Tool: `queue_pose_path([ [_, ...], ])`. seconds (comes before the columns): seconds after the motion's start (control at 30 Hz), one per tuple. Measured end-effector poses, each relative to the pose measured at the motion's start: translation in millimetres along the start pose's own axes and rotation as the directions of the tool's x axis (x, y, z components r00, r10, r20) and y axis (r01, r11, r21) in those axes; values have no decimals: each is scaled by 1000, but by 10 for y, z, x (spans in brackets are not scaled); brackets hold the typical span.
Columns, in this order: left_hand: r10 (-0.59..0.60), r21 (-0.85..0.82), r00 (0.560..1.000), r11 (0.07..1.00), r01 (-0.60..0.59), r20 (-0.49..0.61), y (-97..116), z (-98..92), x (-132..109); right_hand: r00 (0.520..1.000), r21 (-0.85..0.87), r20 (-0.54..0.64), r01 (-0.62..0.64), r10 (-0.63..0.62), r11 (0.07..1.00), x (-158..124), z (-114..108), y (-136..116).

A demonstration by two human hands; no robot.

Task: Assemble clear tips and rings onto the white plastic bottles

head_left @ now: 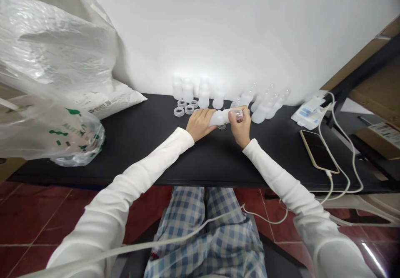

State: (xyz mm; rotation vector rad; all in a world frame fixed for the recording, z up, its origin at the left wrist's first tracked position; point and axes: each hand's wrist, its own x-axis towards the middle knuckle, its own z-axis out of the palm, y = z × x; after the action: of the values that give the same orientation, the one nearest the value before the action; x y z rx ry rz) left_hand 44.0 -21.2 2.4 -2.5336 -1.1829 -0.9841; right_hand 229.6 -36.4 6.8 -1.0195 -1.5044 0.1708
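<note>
A milky white baby bottle lies on its side between my hands, just above the black table. My left hand wraps round its bottom end. At the other end, the fingers of my right hand close round the clear domed cap. Behind my left hand are several clear collar rings, with several uncapped white bottles upright by the wall. Several bottles with clear caps stand beyond my right hand. A small clear piece lies under the held bottle, partly hidden.
A large white plastic sack and a clear bag with green print take up the left side. To the right are a phone, a white power strip, loose cables and a cardboard box. A cable crosses my lap.
</note>
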Motion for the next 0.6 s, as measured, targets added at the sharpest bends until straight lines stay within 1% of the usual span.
queue_pose_path([
  [0.1,92,-109,996,990,-91,11,-37,-54,6,990,-65,-134,42,-50,997,71,-108,-8],
  [0.17,140,-170,989,977,-132,36,-66,-70,-4,964,-111,-248,73,-98,991,174,-250,11],
  [0.2,159,-190,986,971,-146,57,-80,-71,-11,937,-156,-322,88,-135,984,242,-337,30],
  [0.23,178,-205,980,966,-158,84,-92,-67,-17,898,-208,-404,97,-176,973,319,-433,54],
  [0.3,217,-230,966,956,-182,138,-112,-53,-25,798,-287,-553,87,-239,954,488,-639,109],
  [0.33,241,-245,957,949,-197,164,-120,-44,-26,767,-300,-587,91,-259,950,570,-744,138],
  [0.37,268,-263,945,941,-214,190,-127,-36,-24,750,-298,-603,104,-272,949,645,-849,165],
  [0.43,322,-300,916,922,-245,240,-140,-20,-18,693,-334,-637,149,-339,931,761,-1047,210],
  [0.47,341,-314,903,915,-255,260,-146,-14,-14,651,-377,-660,143,-374,915,798,-1138,226],
  [0.5,355,-323,893,910,-261,276,-151,-8,-11,637,-429,-662,111,-396,897,820,-1222,238],
  [0.53,360,-327,888,908,-263,285,-156,-2,-9,603,-499,-675,53,-426,865,831,-1298,247],
  [0.6,358,-322,887,910,-262,290,-162,6,-8,585,-602,-687,-126,-431,788,830,-1425,259],
])
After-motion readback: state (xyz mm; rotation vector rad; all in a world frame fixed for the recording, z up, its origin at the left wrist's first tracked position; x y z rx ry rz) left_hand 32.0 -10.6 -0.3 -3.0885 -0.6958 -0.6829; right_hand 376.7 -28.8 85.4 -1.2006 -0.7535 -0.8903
